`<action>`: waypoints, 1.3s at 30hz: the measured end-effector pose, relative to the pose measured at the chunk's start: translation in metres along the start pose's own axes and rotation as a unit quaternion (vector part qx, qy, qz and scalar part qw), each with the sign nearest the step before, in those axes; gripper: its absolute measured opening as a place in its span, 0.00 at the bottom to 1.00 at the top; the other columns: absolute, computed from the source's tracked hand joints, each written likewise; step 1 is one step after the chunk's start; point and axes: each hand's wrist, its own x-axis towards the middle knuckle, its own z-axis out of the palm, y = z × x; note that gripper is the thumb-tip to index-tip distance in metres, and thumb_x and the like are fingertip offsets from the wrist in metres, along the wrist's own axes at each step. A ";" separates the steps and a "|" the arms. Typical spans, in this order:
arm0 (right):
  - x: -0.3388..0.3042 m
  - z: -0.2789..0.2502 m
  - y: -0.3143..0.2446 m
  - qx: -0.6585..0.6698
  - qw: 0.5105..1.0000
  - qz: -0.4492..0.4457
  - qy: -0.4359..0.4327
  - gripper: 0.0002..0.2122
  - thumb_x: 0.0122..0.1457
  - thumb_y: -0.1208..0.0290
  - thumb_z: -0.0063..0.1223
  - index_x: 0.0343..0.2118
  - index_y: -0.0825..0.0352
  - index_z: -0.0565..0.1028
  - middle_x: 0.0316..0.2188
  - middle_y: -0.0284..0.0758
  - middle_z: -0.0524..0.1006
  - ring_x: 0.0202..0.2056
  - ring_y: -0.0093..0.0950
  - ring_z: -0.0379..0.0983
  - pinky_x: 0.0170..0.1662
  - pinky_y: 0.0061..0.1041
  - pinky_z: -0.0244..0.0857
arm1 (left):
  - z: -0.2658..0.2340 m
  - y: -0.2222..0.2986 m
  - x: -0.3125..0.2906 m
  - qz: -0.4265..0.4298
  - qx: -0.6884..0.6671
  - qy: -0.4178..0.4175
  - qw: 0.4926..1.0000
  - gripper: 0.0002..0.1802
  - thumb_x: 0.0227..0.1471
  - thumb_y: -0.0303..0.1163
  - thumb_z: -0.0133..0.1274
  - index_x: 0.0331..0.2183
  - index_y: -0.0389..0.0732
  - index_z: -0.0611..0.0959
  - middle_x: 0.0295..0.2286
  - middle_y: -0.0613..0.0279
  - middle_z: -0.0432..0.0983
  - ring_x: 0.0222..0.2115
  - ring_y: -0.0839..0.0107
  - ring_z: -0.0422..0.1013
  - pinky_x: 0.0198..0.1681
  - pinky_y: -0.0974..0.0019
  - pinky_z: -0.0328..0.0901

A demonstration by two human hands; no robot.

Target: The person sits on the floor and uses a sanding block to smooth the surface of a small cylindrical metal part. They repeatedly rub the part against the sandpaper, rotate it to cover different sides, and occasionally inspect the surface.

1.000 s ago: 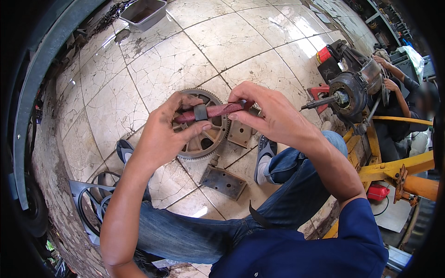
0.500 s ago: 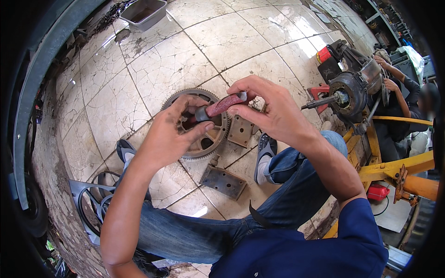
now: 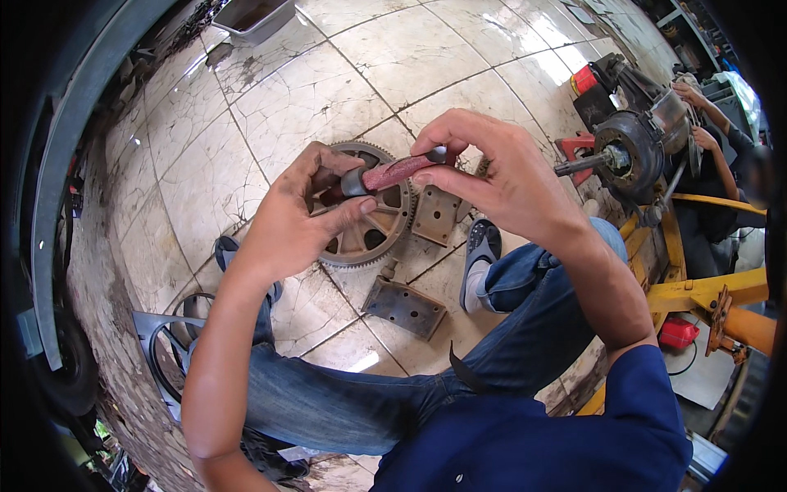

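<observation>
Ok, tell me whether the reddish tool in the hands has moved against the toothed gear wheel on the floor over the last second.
Yes. The reddish tool has risen slightly toward the top rim of the gear wheel, tilting up at its right end.

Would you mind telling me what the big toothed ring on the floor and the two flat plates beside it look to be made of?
The toothed ring looks like cast or machined steel: dull grey-brown, with spokes, fine teeth around the rim and rusty patches. The plates look like flat steel too, with drilled holes and a brown, rusty, matt surface. They lie on the glazed, cracked floor tiles, probably ceramic.
</observation>
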 end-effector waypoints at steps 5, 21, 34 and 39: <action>-0.002 -0.006 0.002 0.035 0.999 0.013 0.025 0.09 0.56 0.73 0.61 0.37 0.69 0.75 0.29 0.38 0.78 0.28 0.28 0.75 0.33 0.27 0.69 | 0.002 -0.010 0.002 0.090 0.064 0.072 0.991 0.23 0.47 0.27 0.67 0.44 0.36 0.76 0.39 0.60 0.78 0.43 0.73 0.72 0.51 0.68 0.66; 0.000 -0.034 0.020 -0.010 0.993 0.029 0.117 0.11 0.59 0.72 0.61 0.42 0.66 0.74 0.32 0.30 0.79 0.39 0.18 0.74 0.48 0.21 0.66 | -0.032 -0.029 0.013 -0.066 0.072 0.015 0.995 0.20 0.52 0.28 0.63 0.45 0.34 0.75 0.40 0.58 0.77 0.42 0.70 0.74 0.49 0.65 0.67; 0.003 -0.018 0.035 -0.037 0.998 -0.034 0.049 0.11 0.58 0.67 0.57 0.39 0.68 0.73 0.32 0.45 0.78 0.35 0.42 0.77 0.39 0.36 0.68 | 0.058 -0.239 0.053 -0.113 0.605 -0.187 0.766 0.30 0.45 0.41 0.66 0.49 0.45 0.74 0.41 0.58 0.79 0.44 0.59 0.76 0.49 0.49 0.66; 0.001 -0.024 0.041 -0.044 0.996 -0.060 0.051 0.10 0.58 0.69 0.56 0.39 0.68 0.73 0.32 0.46 0.78 0.35 0.44 0.76 0.40 0.37 0.67 | 0.092 -0.260 0.038 -0.112 0.613 -0.144 0.769 0.30 0.47 0.43 0.64 0.50 0.46 0.74 0.46 0.55 0.76 0.45 0.59 0.75 0.50 0.48 0.67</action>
